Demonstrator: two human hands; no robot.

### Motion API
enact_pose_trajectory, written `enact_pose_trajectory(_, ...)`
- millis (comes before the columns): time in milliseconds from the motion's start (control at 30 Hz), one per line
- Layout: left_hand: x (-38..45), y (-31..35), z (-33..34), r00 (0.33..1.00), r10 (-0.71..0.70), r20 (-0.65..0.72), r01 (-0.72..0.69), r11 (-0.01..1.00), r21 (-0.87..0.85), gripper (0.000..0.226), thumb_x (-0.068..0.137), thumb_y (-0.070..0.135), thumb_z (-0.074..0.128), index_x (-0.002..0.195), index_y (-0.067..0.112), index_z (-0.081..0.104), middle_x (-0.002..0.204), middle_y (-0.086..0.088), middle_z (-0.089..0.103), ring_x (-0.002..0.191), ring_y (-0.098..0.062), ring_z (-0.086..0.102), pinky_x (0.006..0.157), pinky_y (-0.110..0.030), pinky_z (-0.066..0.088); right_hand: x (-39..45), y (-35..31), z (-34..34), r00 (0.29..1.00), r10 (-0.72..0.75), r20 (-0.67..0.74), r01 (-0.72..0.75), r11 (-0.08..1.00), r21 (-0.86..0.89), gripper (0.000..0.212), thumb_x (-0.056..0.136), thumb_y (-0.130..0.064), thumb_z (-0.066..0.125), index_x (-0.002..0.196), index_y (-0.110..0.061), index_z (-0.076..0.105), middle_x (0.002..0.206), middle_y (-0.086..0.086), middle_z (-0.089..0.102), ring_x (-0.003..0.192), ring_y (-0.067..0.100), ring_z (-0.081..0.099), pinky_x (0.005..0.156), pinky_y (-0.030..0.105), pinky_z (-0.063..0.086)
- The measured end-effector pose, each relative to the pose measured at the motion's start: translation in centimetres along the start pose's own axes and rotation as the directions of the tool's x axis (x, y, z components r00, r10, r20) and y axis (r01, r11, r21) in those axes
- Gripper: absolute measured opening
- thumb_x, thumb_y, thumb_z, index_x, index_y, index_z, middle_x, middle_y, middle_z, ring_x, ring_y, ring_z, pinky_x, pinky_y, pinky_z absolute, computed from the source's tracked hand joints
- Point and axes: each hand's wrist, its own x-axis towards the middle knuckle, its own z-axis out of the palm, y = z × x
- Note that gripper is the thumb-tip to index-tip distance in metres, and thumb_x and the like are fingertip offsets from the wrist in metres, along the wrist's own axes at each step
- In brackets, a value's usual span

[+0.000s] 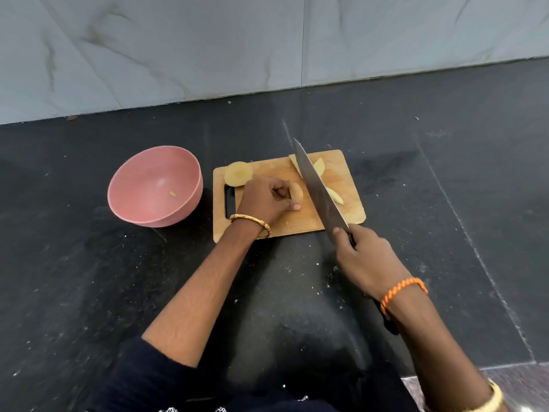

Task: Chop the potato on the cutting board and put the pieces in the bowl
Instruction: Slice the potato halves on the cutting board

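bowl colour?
Pink, the bowl left of the cutting board; the head view shows it.

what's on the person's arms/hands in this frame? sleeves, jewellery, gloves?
No gloves; both forearms are bare. The left hand has a gold bangle at the wrist and a dark sleeve pushed up near the elbow. The right hand has an orange braided thread band at the wrist and a gold bangle further up.

Head-worn view, angled down, near countertop (89, 292)
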Motion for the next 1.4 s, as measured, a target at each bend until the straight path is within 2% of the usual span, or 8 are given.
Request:
enact_pose_trajectory(133, -0.1, 0.1, -0.1, 1.000, 0.003, -0.002, -0.003, 1.000, -0.004, 0.044, 0.064, 0.018, 0.084, 0.103, 0.005, 0.069, 0.081, 0.002, 0.062, 0.067, -0.003, 0.050, 0.064, -0.011, 0.043, 2.5, -1.3, 0.9, 0.999, -0.041, -0.016, 0.041, 0.999, -0.016, 0.035, 0.099, -0.034, 0.034, 0.070, -0.017, 0.046, 0.074, 0.006, 0.055, 0.061, 0.015, 0.048, 0.051, 0.026, 0.032)
enact_pose_trajectory(267, 0.0, 0.1, -0.1, 1.000, 0.008, 0.001, -0.008, 1.000, 0.004, 0.051, 0.065, 0.017, 0.083, 0.111, 0.005, 0.066, 0.089, -0.002, 0.066, 0.070, -0.004, 0.050, 0.059, 0.001, 0.038, 3.6, -1.6, 1.5, 0.999, -0.040, -0.013, 0.039, 0.997, -0.063, 0.032, 0.099, -0.033, 0.034, 0.082, -0.013, 0.052, 0.084, 0.011, 0.059, 0.068, 0.022, 0.052, 0.059, 0.030, 0.036)
enact_pose_trajectory(533, 0.2, 0.0, 0.1, 1.000, 0.014, -0.005, -0.014, 1.000, 0.028, 0.051, 0.065, 0.018, 0.083, 0.111, 0.004, 0.066, 0.099, -0.008, 0.067, 0.077, -0.008, 0.052, 0.067, -0.013, 0.042, 4.6, -2.6, 2.4, 0.996, -0.057, -0.063, 0.048, 0.990, -0.130, 0.033, 0.099, -0.031, 0.033, 0.095, -0.010, 0.058, 0.087, 0.013, 0.061, 0.075, 0.027, 0.057, 0.066, 0.032, 0.043)
enact_pose_trajectory(667, 0.2, 0.1, 0.0, 1.000, 0.022, -0.004, -0.022, 0.999, 0.040, 0.048, 0.067, 0.019, 0.081, 0.111, 0.004, 0.066, 0.101, -0.008, 0.066, 0.079, -0.009, 0.052, 0.072, -0.016, 0.042, 4.6, -3.2, 2.7, 0.989, -0.086, -0.119, 0.063, 0.981, -0.183, 0.027, 0.099, -0.030, 0.033, 0.086, -0.013, 0.049, 0.081, 0.010, 0.054, 0.073, 0.029, 0.053, 0.066, 0.033, 0.042)
enact_pose_trajectory(900, 0.0, 0.4, -0.2, 1.000, 0.021, -0.006, -0.020, 0.997, 0.073, 0.045, 0.069, 0.020, 0.080, 0.110, 0.005, 0.067, 0.100, -0.008, 0.068, 0.083, -0.010, 0.053, 0.076, -0.020, 0.043, 2.7, -1.3, 3.1, 0.999, 0.000, -0.033, -0.007, 0.982, -0.186, 0.028, 0.099, -0.032, 0.032, 0.085, -0.012, 0.046, 0.083, 0.012, 0.052, 0.079, 0.033, 0.054, 0.072, 0.036, 0.045)
enact_pose_trajectory(1067, -0.1, 0.5, -0.3, 1.000, -0.001, 0.010, 0.001, 0.998, 0.059, 0.047, 0.071, 0.017, 0.078, 0.114, 0.005, 0.065, 0.107, -0.007, 0.069, 0.086, -0.005, 0.051, 0.076, -0.013, 0.038, -0.8, 0.8, 1.5, 0.999, 0.031, 0.026, -0.027, 0.989, -0.148, 0.031, 0.098, -0.034, 0.034, 0.078, -0.016, 0.049, 0.072, 0.007, 0.058, 0.065, 0.025, 0.057, 0.059, 0.031, 0.044)
enact_pose_trajectory(1167, -0.2, 0.5, -0.3, 1.000, -0.020, 0.024, 0.020, 0.999, 0.032, 0.049, 0.069, 0.017, 0.080, 0.114, 0.004, 0.065, 0.107, -0.007, 0.068, 0.086, -0.005, 0.052, 0.076, -0.013, 0.040, -2.1, 0.9, 0.0, 0.999, 0.017, 0.037, -0.013, 0.995, -0.102, 0.033, 0.099, -0.033, 0.035, 0.075, -0.016, 0.050, 0.066, 0.004, 0.057, 0.055, 0.015, 0.052, 0.048, 0.027, 0.033)
enact_pose_trajectory(1400, -0.1, 0.7, -0.5, 0.998, -0.052, 0.036, 0.052, 0.999, 0.005, 0.050, 0.066, 0.020, 0.082, 0.111, 0.006, 0.066, 0.099, -0.005, 0.070, 0.080, -0.007, 0.056, 0.064, -0.006, 0.040, 1.8, -0.6, 0.9, 1.000, -0.027, -0.011, 0.026, 0.998, -0.059, 0.033, 0.099, -0.033, 0.034, 0.081, -0.012, 0.053, 0.081, 0.011, 0.059, 0.065, 0.018, 0.053, 0.051, 0.026, 0.032)
